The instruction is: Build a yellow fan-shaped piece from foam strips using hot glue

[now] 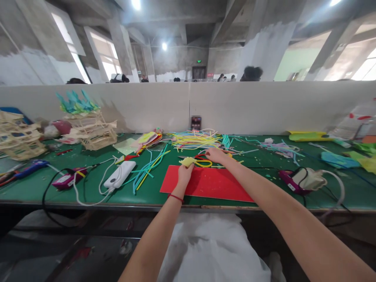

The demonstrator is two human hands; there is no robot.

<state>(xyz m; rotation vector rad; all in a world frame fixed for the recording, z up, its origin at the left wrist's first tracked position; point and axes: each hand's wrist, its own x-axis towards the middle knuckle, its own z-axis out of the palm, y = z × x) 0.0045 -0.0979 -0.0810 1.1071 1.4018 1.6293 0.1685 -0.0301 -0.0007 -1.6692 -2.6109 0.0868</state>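
My left hand (185,174) is closed on a small, crumpled-looking yellow piece (188,161), above the far edge of a red board (211,183). Just right of it, my right hand (216,155) reaches over a pair of scissors (203,163) with red and yellow handles. Its fingers are bent together and pointing left; whatever lies between them is too small to make out. The scissors' blades point left, behind the yellow piece. Beyond both hands spreads a pile of thin yellow, pink and blue strips (195,140).
Blue and yellow strips (150,168) lie left of the board, beside a white power strip (120,174). Purple devices with cables (69,179) flank the workspace. Wooden lattice structures (98,135) and a blue-handled glue gun (32,169) stand left. A pale partition (141,105) closes off the green table's back.
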